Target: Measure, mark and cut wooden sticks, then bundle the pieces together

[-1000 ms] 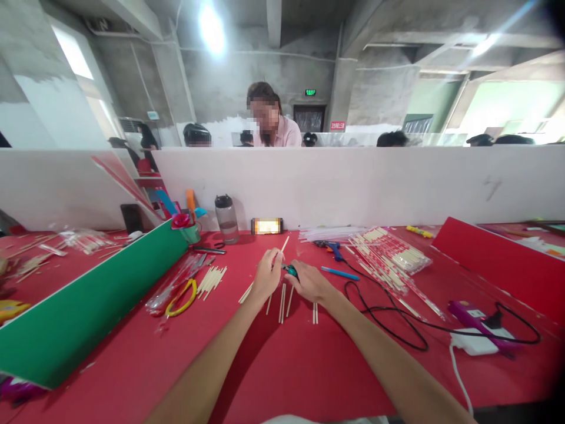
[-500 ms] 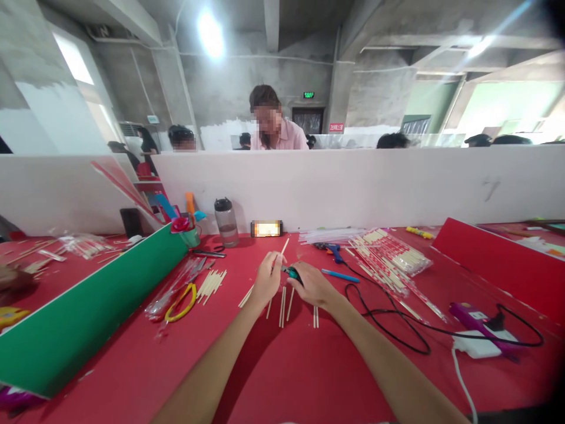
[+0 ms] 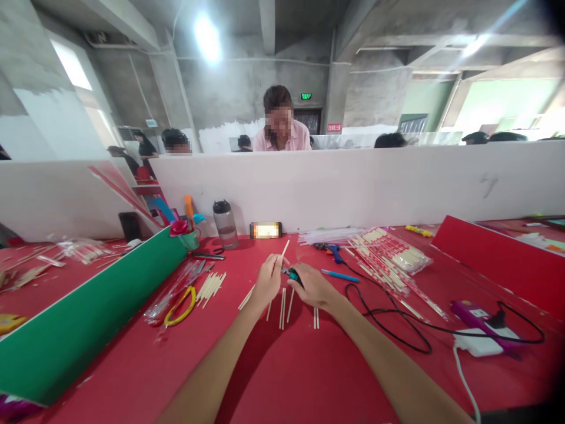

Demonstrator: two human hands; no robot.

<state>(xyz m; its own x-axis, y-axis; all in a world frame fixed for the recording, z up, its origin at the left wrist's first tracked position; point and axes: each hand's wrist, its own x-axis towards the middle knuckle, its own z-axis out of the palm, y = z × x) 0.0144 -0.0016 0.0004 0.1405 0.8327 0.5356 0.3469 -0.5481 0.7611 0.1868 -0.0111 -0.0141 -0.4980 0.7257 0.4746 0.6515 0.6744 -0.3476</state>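
Note:
My left hand pinches a thin wooden stick, its far end pointing up and away from me. In my right hand is a pair of small teal-handled pliers, fingers wrapped round the handles. Their metal jaws reach toward the stick by my left fingertips; whether they bite on it I cannot tell. Beneath and between my hands, several short sticks lie on the red table. Another pair of sticks lies below my right wrist.
Left are a pile of cut sticks, yellow-handled scissors and a green divider. A bottle and phone stand behind. Right are a blue glue gun, bagged sticks, a black cable and a power strip.
My hands, the stick and the pliers stay nearly in place. The person across the partition has shifted slightly to the right; the view has moved a little.

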